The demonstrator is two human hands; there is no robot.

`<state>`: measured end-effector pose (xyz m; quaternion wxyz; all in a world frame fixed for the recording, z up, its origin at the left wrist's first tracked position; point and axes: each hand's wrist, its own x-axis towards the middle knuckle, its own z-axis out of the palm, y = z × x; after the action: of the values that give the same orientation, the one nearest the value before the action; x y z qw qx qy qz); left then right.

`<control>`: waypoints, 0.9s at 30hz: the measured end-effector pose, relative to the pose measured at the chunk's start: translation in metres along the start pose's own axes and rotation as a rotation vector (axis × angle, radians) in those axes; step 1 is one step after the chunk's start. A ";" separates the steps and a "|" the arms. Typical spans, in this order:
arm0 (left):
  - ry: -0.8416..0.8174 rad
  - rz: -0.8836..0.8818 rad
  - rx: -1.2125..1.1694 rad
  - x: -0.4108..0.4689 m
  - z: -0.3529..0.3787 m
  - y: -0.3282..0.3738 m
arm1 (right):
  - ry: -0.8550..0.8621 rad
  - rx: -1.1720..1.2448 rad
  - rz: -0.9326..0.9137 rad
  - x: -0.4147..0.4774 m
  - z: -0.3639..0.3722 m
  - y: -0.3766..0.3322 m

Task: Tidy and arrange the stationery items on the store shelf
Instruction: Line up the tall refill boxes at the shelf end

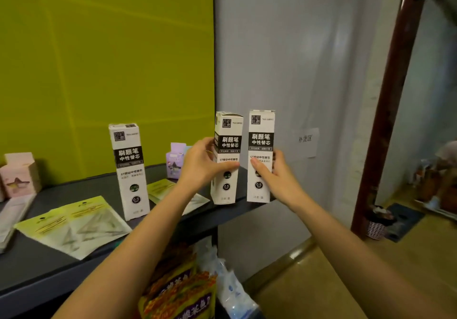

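White tall cardboard refill box (226, 158) stands upright at the dark grey shelf's (37, 264) right end, gripped by the left hand (200, 165). Its twin box (261, 155), just beside it at the very edge, is gripped by the right hand (277, 173). A third box (129, 170) stands well apart to the left.

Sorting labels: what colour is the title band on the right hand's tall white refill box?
Black, on that tall white refill box, head view.

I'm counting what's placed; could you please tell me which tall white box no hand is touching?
The leftmost box, standing alone on the shelf; the left hand grips the middle box, the right hand the rightmost box.
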<state>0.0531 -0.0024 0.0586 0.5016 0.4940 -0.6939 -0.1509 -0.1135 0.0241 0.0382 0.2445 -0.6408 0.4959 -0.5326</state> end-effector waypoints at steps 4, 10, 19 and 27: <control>0.031 -0.033 0.023 0.032 0.026 -0.011 | -0.048 0.016 -0.036 0.045 -0.001 0.019; 0.094 -0.084 0.072 0.061 0.053 -0.026 | -0.103 0.042 -0.046 0.092 0.002 0.049; 0.192 -0.115 0.146 0.075 0.078 -0.036 | -0.233 0.138 -0.028 0.135 0.009 0.088; 0.260 -0.132 0.206 0.072 0.088 -0.032 | -0.360 0.224 -0.091 0.146 0.012 0.105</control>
<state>-0.0043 -0.1026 0.0355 0.5228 0.6027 -0.6011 -0.0463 -0.1509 -0.1504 0.0102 0.3745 -0.7161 0.3527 -0.4717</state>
